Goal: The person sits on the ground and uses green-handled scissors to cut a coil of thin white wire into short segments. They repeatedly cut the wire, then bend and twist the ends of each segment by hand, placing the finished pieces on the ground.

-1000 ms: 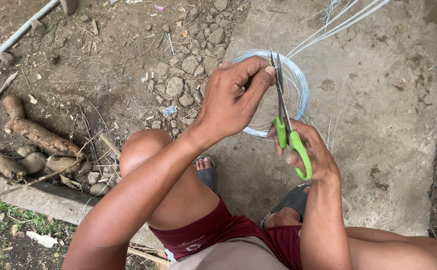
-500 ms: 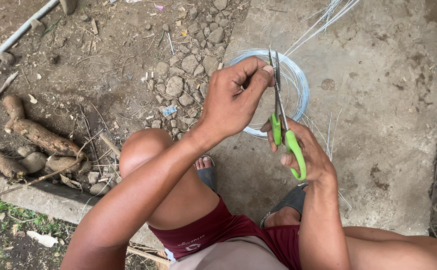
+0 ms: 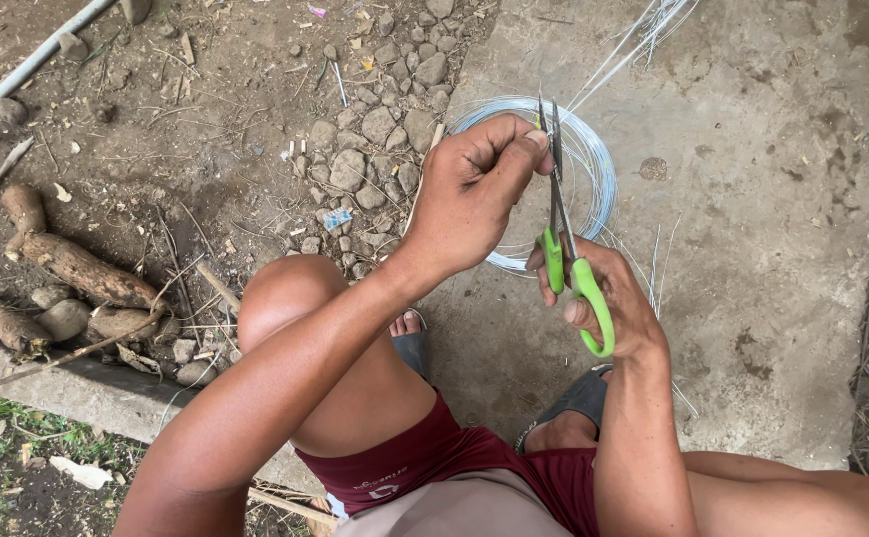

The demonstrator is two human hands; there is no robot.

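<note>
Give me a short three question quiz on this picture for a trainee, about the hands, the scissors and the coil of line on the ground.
1. True or false: the right hand holds the green-handled scissors with the blades pointing away from the person.
2. What does the left hand pinch beside the blades? A) a stone B) something too thin to make out C) a leaf
3. The coil of pale line lies on the ____ slab, next to the stones.

Key:
1. True.
2. B; its fingertips meet right at the blades, and whatever they grip is too fine to see.
3. Concrete.
</note>
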